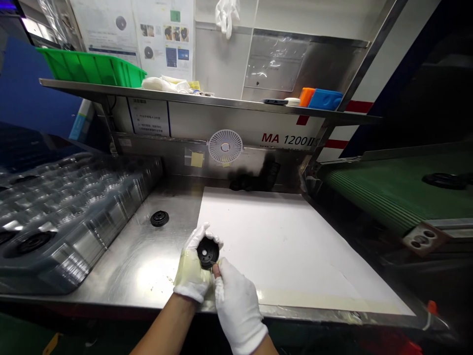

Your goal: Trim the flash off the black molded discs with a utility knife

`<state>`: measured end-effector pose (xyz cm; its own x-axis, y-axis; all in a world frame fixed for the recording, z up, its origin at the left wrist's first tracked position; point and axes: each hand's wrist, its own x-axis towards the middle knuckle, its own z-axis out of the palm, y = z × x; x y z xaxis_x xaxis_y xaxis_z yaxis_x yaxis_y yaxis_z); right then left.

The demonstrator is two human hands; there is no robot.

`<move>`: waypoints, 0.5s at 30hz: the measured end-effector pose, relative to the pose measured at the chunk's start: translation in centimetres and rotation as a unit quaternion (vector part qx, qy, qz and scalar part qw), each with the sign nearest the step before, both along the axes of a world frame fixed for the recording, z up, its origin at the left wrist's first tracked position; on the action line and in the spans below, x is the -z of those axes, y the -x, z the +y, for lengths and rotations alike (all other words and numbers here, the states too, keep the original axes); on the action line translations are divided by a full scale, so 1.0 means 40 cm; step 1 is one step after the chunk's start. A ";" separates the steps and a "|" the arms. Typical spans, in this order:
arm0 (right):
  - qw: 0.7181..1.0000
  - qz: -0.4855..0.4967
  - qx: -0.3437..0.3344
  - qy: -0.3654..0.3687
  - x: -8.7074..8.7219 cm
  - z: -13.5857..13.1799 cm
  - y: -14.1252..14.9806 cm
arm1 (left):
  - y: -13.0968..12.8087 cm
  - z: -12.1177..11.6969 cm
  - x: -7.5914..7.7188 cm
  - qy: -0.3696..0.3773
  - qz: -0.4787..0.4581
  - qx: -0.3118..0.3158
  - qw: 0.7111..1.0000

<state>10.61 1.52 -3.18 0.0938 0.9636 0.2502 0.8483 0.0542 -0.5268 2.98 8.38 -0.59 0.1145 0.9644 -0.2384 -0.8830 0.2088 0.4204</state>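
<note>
A metal desk spans the lower half of the frame, its bare surface catching a bright glare at lower left. Above it, a narrow metal shelf crosses the picture, with a pale panel below lettered "MA 1200II" right of centre. Printed sheets cover the wall at upper left. A blue panel fills the left edge, a green conveyor belt the right. Green floor shows at lower left; the upper right is dark.
</note>
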 end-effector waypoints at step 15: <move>1.000 0.005 0.021 -0.004 0.023 0.011 -0.015 | 0.021 0.004 0.014 0.007 0.013 0.024 1.000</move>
<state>11.22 1.94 -4.08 0.1367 0.9567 0.2571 0.8446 0.0230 -0.5349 2.16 8.54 -1.15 0.1540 0.9545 -0.2554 -0.8602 0.2567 0.4406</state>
